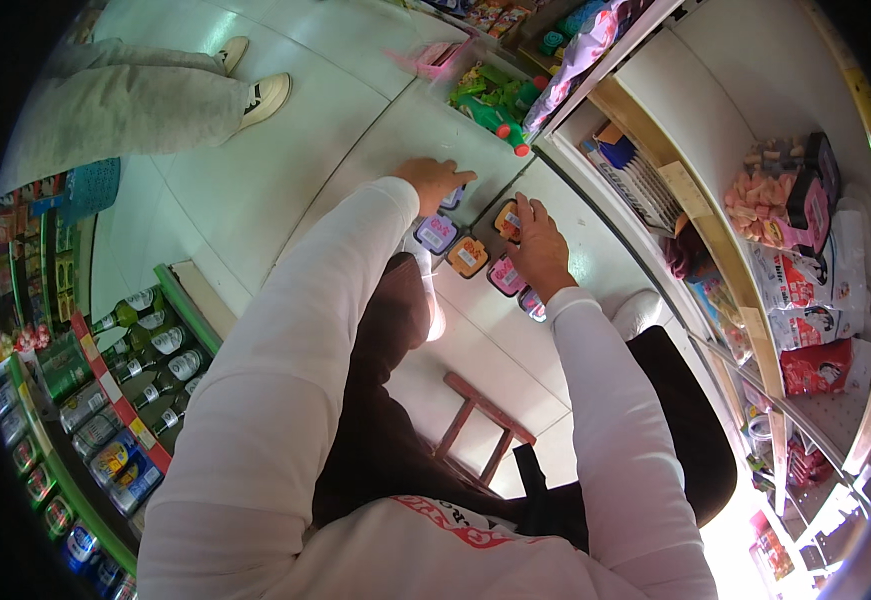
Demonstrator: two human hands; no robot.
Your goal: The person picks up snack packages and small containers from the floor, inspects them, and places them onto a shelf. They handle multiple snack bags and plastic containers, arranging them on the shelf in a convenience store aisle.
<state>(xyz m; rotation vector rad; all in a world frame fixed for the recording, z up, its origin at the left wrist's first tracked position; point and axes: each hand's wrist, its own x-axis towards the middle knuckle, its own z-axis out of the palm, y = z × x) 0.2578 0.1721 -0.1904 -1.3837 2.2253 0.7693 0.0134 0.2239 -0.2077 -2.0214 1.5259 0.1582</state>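
Note:
Square containers with coloured lids and white labels stand on the tiled floor between my feet. My left hand point(429, 185) reaches over a purple-lidded container point(452, 199) and hides part of it; its grip there is not clear. Around one orange-lidded container point(507, 220) are the thumb and fingers of my right hand point(542, 247). Between the hands lie another purple-lidded container point(435, 234) and a second orange-lidded one point(468, 257). A pink-lidded container point(504, 276) sits below my right hand, and one more container point(532, 306) is partly covered by my right wrist.
Shelving point(762, 337) with bagged goods and jars of sweets rises at the right. Green-edged shelves point(188, 307) of bottles and cans stand left. A red wooden stool point(473, 420) is beneath me. Another person's legs point(143, 105) are upper left; a bin of green-packaged goods point(492, 97) stands ahead.

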